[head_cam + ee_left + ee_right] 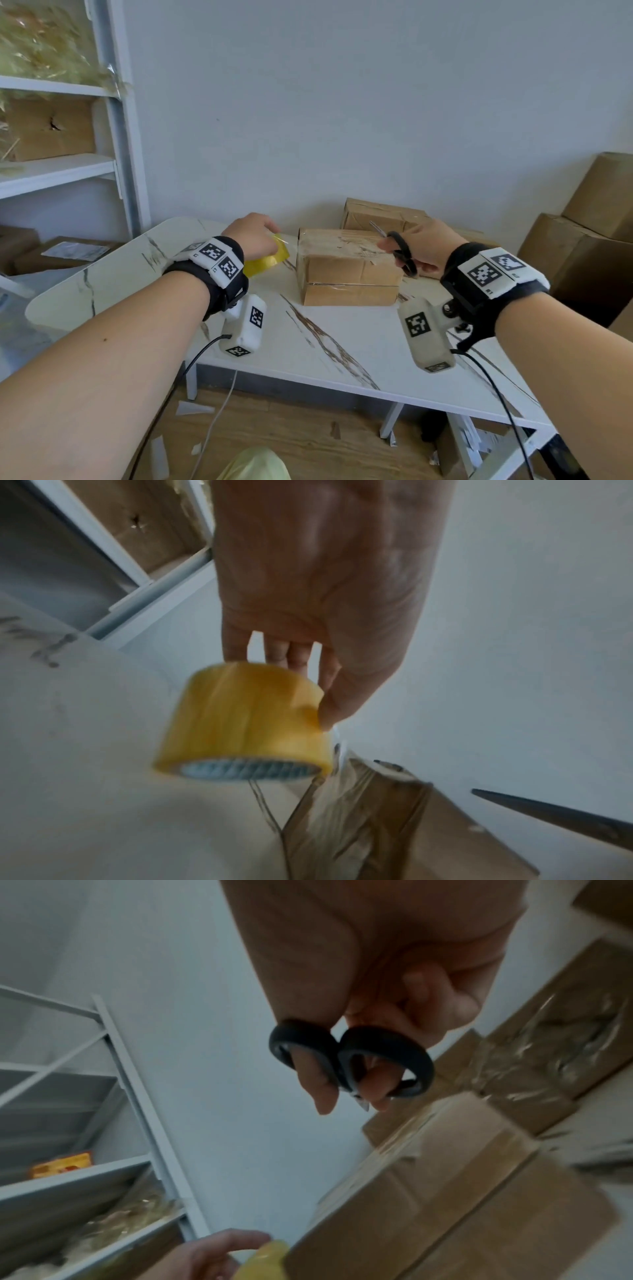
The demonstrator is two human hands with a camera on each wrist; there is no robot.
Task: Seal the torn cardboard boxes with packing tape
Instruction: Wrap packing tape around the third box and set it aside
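Note:
My left hand [255,236] grips a yellow roll of packing tape [265,262] just left of a brown cardboard box [346,269] on the white table [308,342]. In the left wrist view the tape roll [246,723] hangs from my fingers [329,696], and a clear strip runs from it down to the box [359,818]. My right hand [424,245] holds black-handled scissors [402,253] over the box's right end, blades pointing up-left. Thumb and finger sit in the scissors [349,1058] loops in the right wrist view. A second taped box [380,214] lies behind.
White shelving [113,120] with a torn box [51,128] stands at the left. Large cardboard boxes [582,246] are stacked at the right. Paper scraps [193,407] lie on the wooden floor under the table.

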